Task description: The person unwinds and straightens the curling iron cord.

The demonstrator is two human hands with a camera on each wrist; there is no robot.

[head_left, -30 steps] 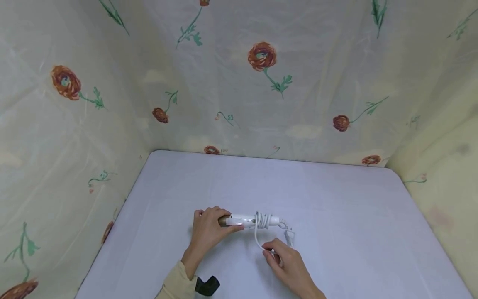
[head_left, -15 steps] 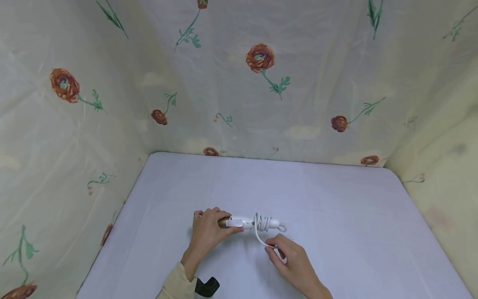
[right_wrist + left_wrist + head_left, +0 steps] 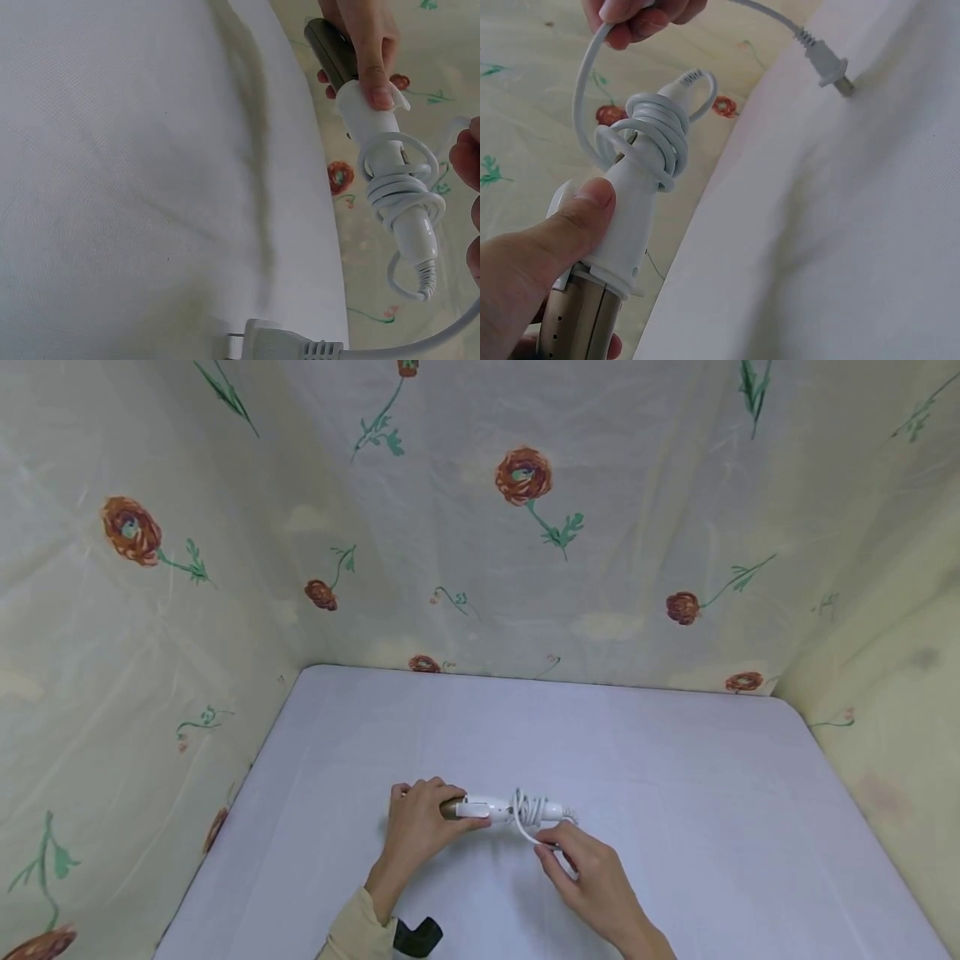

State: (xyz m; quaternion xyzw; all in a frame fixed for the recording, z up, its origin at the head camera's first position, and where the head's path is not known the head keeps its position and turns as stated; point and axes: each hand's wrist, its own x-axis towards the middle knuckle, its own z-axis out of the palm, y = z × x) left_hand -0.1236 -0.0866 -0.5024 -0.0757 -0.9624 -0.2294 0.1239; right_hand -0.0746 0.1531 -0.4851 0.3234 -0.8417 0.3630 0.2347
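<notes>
Head view, lower centre: the left hand point(image 3: 420, 818) grips the hair iron point(image 3: 497, 810), probably to steady it while the right hand point(image 3: 591, 870) pinches its cord point(image 3: 531, 811). Left wrist view, upper right: the plug point(image 3: 825, 62) dangles. Right wrist view, right side: the cord rings the hair iron

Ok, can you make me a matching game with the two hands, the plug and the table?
Things:
1. left hand
2. right hand
3. plug
4. table

Clues:
A. whitish, beneath both hands
B. pinches the cord
C. grips the white-and-brown tool
D. at the cord's end, prongs showing

Pairs: 1-C, 2-B, 3-D, 4-A
</notes>
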